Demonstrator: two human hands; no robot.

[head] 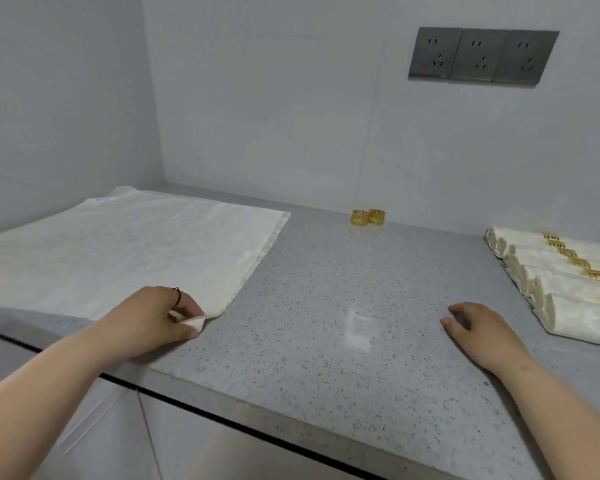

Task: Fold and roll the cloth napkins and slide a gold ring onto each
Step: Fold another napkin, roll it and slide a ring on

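Grey counter (326, 306) is landmark. White napkin (118, 247) lies flat on counter's left part, reaching back wall corner. Left hand (160, 317) at napkin's near right corner, thumb and fingers pinching that corner, corner lifted a little. Right hand (478, 330) rests palm down on bare counter, fingers a bit spread, holding nothing. Two gold rings (368, 217) stand side by side at counter's back edge by wall. Rolled napkins (561, 285) with gold rings on them lie in row at counter's right side. Wall sockets (482, 57) above counter.
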